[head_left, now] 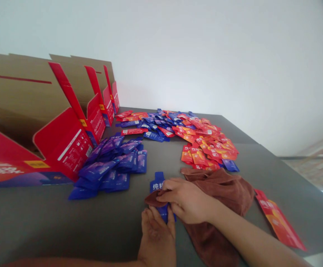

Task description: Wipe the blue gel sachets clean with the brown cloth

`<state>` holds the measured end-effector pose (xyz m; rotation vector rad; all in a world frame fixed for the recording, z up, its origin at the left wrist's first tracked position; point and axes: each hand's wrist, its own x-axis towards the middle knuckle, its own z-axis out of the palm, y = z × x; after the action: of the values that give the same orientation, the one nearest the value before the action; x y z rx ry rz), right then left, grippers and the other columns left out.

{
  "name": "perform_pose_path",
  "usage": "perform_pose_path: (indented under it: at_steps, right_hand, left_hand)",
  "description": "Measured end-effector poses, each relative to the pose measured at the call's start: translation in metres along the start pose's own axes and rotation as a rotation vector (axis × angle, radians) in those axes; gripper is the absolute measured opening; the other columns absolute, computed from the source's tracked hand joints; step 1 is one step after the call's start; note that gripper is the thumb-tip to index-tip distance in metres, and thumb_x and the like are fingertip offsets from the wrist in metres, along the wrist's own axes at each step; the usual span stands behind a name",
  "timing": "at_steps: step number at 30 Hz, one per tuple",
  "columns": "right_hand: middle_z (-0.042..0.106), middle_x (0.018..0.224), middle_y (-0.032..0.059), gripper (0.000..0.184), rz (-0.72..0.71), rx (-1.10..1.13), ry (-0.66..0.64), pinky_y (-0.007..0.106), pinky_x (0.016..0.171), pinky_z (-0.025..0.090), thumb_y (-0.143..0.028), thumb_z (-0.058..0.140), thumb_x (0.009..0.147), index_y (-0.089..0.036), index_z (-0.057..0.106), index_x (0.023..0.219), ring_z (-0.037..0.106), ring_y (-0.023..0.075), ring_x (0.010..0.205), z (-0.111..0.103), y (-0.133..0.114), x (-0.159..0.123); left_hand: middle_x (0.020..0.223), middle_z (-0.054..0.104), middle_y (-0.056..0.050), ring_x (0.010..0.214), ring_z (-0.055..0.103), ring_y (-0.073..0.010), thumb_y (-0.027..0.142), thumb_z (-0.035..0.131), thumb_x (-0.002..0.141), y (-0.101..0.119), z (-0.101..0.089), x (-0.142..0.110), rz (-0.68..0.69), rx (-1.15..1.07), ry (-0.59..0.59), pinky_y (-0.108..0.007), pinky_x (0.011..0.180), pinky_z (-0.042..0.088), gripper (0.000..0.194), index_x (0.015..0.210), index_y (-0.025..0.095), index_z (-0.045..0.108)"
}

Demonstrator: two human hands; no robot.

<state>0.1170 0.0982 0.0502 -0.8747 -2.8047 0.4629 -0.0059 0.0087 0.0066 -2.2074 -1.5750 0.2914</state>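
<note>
A blue foil sachet (158,186) with white lettering lies upright on the table, its middle wrapped in a fold of brown towel (219,189). My right hand (186,200) presses that fold around the sachet from the right, fingers gripping the cloth. My left hand (157,237) comes up from below and holds the sachet's lower end. Part of the sachet is hidden by the cloth and fingers. The rest of the towel spreads under my right forearm.
A heap of blue sachets (111,167) and a spread of red-orange and blue sachets (203,141) lie on the dark grey table (67,226). One red sachet (278,220) lies at the right. Open cardboard cartons with red panels (64,144) stand at the left.
</note>
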Motion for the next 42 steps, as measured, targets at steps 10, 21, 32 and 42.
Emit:
perform_pose_path:
  at_steps: [10,21,32,42]
  right_hand:
    - [0.050,0.092,0.0056,0.032,0.334,-0.122,0.081,0.029,0.079,0.033,-0.013,0.041,0.082,-0.019,0.058,0.109,0.045,0.0173,0.087,0.004,0.023,0.006]
    - [0.049,0.098,0.0061,0.033,0.249,-0.076,0.006,0.029,0.076,0.036,-0.023,0.049,0.079,-0.018,0.054,0.111,0.047,0.0175,0.086,-0.006,0.011,-0.004]
    - [0.053,0.090,0.0037,0.030,0.147,-0.022,0.032,0.026,0.075,0.034,-0.011,0.043,0.079,-0.019,0.060,0.102,0.048,0.0154,0.084,-0.004,0.016,-0.005]
    - [0.053,0.089,0.0050,0.025,0.145,-0.088,0.003,0.026,0.073,0.034,-0.014,0.042,0.080,-0.017,0.059,0.098,0.047,0.0159,0.083,-0.006,0.010,-0.006]
  left_hand:
    - [0.110,0.063,-0.022,0.097,0.061,-0.0283,0.004,0.049,0.073,0.001,0.003,0.001,-0.005,0.074,0.032,-0.044,0.083,0.047,0.054,0.121,0.029,0.047]
    - [0.109,0.063,-0.022,0.097,0.061,-0.0273,0.002,0.044,0.075,-0.004,0.000,0.003,0.008,0.083,0.033,-0.043,0.083,0.047,0.054,0.121,0.030,0.047]
    - [0.106,0.064,-0.024,0.093,0.062,-0.0281,0.008,0.041,0.077,-0.011,0.009,0.003,0.104,0.098,0.068,-0.042,0.080,0.049,0.049,0.123,0.026,0.046]
    - [0.108,0.063,-0.023,0.094,0.062,-0.0278,0.007,0.042,0.076,-0.008,0.006,0.005,0.070,0.073,0.032,-0.041,0.081,0.048,0.051,0.123,0.027,0.046]
